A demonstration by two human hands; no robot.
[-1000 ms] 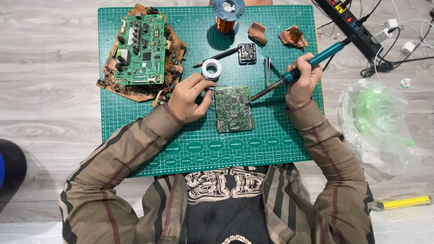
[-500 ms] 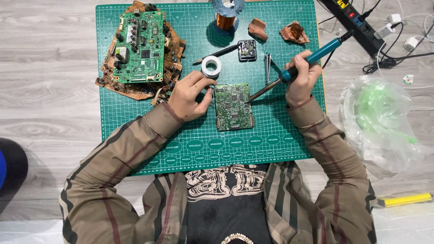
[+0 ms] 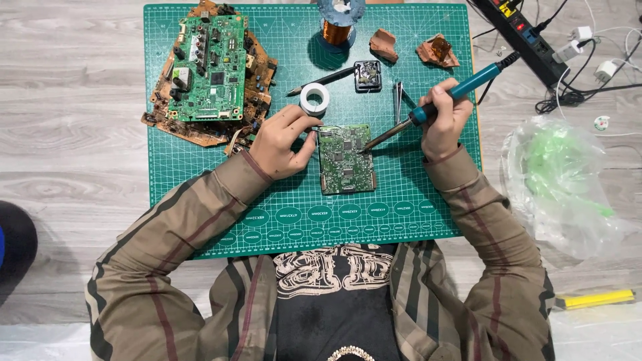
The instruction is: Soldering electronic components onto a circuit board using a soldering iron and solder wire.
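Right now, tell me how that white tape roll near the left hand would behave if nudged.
The white tape roll lies flat on the green cutting mat, so it would probably slide rather than roll. It looks small and hollow, likely light. Stood on edge, it could roll away.

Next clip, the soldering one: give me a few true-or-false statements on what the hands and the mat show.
1. The right hand holds a soldering iron with its tip on the small circuit board. True.
2. The left hand holds a screwdriver. False: it rests at the small board's left edge, holding something too small to tell.
3. The cutting mat is red. False: it is green.
4. A pile of larger boards lies at the mat's far left corner. True.
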